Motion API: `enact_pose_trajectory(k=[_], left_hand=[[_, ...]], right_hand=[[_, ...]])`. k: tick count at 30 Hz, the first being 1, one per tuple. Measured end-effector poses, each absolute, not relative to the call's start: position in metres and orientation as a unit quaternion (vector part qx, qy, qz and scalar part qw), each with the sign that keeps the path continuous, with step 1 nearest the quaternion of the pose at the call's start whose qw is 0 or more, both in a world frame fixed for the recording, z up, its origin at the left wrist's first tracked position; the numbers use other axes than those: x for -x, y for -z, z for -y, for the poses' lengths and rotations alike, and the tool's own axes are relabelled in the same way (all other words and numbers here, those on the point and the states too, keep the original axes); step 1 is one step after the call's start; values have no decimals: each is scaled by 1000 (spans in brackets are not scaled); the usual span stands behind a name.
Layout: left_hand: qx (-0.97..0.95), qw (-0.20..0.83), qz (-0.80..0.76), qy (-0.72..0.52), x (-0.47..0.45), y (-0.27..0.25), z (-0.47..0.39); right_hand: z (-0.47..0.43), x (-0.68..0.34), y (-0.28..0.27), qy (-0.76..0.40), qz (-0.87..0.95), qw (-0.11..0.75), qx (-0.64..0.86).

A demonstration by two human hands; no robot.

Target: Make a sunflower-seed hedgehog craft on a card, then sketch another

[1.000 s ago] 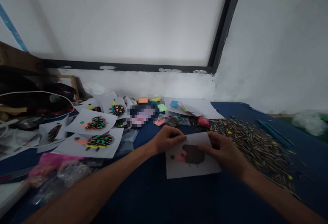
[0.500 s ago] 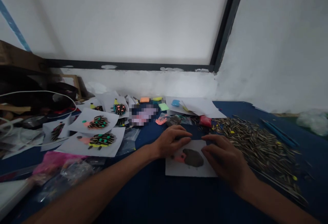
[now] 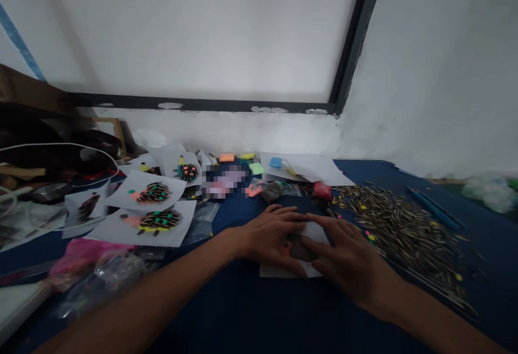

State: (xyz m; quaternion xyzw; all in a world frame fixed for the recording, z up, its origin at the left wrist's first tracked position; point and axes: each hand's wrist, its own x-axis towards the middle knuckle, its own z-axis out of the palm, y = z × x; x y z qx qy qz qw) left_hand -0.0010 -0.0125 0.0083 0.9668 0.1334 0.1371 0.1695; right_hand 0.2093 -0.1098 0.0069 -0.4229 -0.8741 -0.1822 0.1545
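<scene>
Two bare hands over one rectangular sheet of white paper, laid flat on a dark blue tabletop. On the left part of it, the left hand, fingers loosely spread, thumb low, gripping nothing visible. On the right part, the right hand, likewise spread wide, one fingertip at a flat grey-brown oval shape; pressing or only hovering, impossible to tell. Just beyond, a dark grey packet and a small red packet. Farther right, a broad heap of striped seeds. Well to the left, white sheets with seed-covered hedgehog figures, dotted green.
</scene>
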Motion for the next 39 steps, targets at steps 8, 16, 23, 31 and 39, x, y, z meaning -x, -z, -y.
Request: enact_pose_trajectory(k=[8, 16, 23, 31, 39], left_hand=[[-966, 191, -139, -107, 1, -9, 9], [-962, 202, -155, -98, 0, -10, 9], [-959, 210, -169, -90, 0, -14, 11], [-963, 201, -146, -109, 1, -11, 9], [-962, 201, -141, -116, 1, -13, 10]], right_hand=[[110, -209, -4, 188, 864, 167, 436], [114, -210, -8, 169, 868, 147, 442], [111, -210, -1, 173, 861, 137, 458], [116, -203, -12, 125, 883, 128, 433], [117, -198, -16, 90, 880, 135, 447]])
